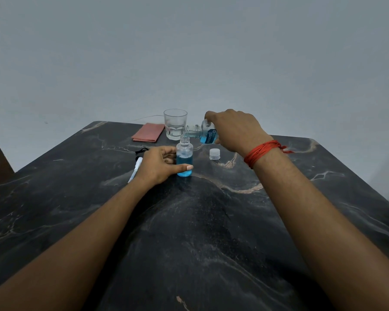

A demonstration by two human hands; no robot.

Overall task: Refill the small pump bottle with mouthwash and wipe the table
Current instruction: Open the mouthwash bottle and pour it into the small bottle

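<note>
A small clear bottle (184, 153) stands upright and uncapped on the dark marble table (202, 232), about half full of blue liquid. My left hand (160, 164) grips its lower part from the left. My right hand (234, 130) holds the mouthwash bottle (203, 132) tipped on its side, its open neck just above the small bottle's mouth. Blue mouthwash sits in the tipped bottle's lower part. The pump head (137, 163), white with a black top, lies on the table left of my left hand.
A clear drinking glass (175, 124) stands behind the small bottle. A folded pink cloth (147, 135) lies to its left near the far edge. A white cap (214, 153) sits under my right wrist. A grey wall rises behind the table.
</note>
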